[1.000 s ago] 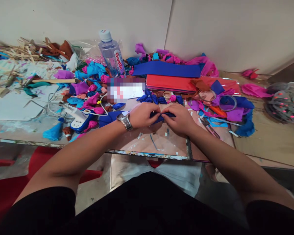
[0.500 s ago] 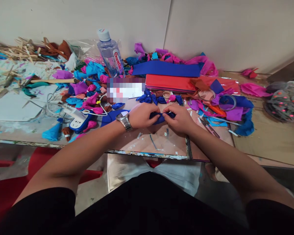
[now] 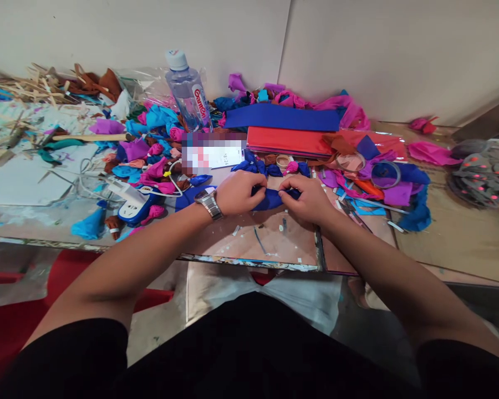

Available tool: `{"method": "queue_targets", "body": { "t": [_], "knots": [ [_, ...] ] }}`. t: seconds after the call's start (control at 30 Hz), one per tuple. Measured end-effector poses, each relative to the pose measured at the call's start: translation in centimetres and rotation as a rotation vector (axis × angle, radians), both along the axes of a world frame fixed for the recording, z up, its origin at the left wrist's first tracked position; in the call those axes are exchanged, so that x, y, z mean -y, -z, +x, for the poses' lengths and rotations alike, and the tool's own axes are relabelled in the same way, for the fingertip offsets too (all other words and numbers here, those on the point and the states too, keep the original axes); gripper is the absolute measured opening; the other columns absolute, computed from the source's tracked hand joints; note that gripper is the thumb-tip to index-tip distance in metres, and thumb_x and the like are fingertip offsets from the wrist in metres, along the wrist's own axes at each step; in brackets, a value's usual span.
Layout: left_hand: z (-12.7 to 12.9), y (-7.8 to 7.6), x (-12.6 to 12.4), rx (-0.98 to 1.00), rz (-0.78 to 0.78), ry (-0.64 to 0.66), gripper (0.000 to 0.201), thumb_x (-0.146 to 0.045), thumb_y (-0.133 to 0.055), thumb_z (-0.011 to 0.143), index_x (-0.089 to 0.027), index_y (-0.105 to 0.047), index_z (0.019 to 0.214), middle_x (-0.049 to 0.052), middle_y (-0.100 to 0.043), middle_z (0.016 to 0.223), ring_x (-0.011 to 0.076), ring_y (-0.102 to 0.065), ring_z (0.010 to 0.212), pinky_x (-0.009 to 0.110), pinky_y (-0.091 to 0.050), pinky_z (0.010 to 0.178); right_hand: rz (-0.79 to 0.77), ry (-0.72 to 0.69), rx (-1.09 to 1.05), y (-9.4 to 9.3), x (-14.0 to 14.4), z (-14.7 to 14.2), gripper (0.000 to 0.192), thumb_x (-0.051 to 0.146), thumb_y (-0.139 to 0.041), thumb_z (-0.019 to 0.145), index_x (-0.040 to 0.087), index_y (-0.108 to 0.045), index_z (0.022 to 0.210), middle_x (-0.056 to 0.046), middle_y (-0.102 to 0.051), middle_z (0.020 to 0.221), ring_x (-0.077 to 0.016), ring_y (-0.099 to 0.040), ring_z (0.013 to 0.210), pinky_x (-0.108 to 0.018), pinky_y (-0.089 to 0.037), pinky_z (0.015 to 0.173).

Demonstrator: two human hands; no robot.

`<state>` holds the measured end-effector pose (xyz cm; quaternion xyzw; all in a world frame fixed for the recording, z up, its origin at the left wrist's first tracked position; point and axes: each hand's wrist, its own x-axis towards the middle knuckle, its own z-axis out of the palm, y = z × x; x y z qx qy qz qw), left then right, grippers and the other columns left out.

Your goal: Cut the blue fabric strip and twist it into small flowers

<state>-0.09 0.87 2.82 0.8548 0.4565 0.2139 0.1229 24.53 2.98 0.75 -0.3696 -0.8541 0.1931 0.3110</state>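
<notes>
Blue paper strip (image 3: 271, 200), one, at the near middle of the table (image 3: 270, 244), between the two hands; compared with half a second ago, more of it shows, the hands having drawn apart from a nearly touching position. Left hand (image 3: 239, 194): shifted slightly to the far side, fingers curled, thumb and forefinger now with a visible gap at their tips; whether it grips the strip's left part cannot be told. Right hand (image 3: 303, 197): little changed in place, thumb and forefinger pinching the strip's right part. Strip: deep blue, matte, smoother and flatter along the exposed middle than the bunched form seen earlier, its lower edge gently bowed toward the near side; the right part lies dark within the curled fingers. Just beyond the hands: twisted blue pieces (image 3: 249, 164), a pink piece (image 3: 291, 167) and a tape ring (image 3: 283, 160), all unmoved. Metal-band watch (image 3: 210, 205), on the left wrist, above a flat blue sheet (image 3: 186, 198).
</notes>
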Motion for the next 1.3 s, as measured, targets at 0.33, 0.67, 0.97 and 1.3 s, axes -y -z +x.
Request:
{"method": "queue_targets", "body": {
  "t": [0.33, 0.67, 0.97, 1.3],
  "knots": [
    [-0.1, -1.2, 0.2, -0.213, -0.082, -0.272, 0.033, -0.034, -0.051, 0.092, -0.020, -0.080, 0.095, 0.012, -0.078, 0.086, 0.0296, -0.071, 0.081, 0.038, -0.044, 0.070, -0.034, 0.002, 0.033, -0.2, -1.1, 0.7, 0.012, 0.030, -0.066, 0.091, 0.021, -0.074, 0.089, -0.006, -0.081, 0.092, -0.0243, -0.071, 0.083, -0.036, -0.048, 0.080],
    [0.5, -0.7, 0.6, -0.162, -0.121, 0.072, 0.037, -0.034, -0.048, 0.097, -0.019, -0.081, 0.096, 0.009, -0.079, 0.085, 0.0228, -0.069, 0.074, 0.036, -0.044, 0.071, -0.003, -0.116, 0.020, 0.1, -0.7, 0.0, 0.013, 0.029, -0.065, 0.092, 0.022, -0.077, 0.091, -0.006, -0.080, 0.091, -0.0245, -0.070, 0.086, -0.036, -0.049, 0.082],
    [-0.1, -1.3, 0.0, -0.256, -0.110, -0.177, 0.035, -0.032, -0.051, 0.094, -0.020, -0.083, 0.093, 0.011, -0.080, 0.086, 0.0263, -0.071, 0.077, 0.038, -0.044, 0.070, -0.041, 0.013, 0.028, -0.5, -1.3, 0.9, 0.017, 0.033, -0.065, 0.088, 0.021, -0.077, 0.088, -0.006, -0.082, 0.090, -0.0233, -0.070, 0.081, -0.034, -0.047, 0.077],
    [-0.3, -1.6, -0.2, -0.374, -0.082, -0.450, 0.039, -0.034, -0.047, 0.101, -0.021, -0.082, 0.109, 0.016, -0.081, 0.100, 0.0348, -0.076, 0.096, 0.042, -0.051, 0.082, -0.054, 0.083, 0.029, -1.2, -1.3, 1.2, 0.015, 0.030, -0.065, 0.084, 0.021, -0.076, 0.084, -0.004, -0.081, 0.084, -0.0225, -0.069, 0.075, -0.034, -0.045, 0.073]
  ]
}}
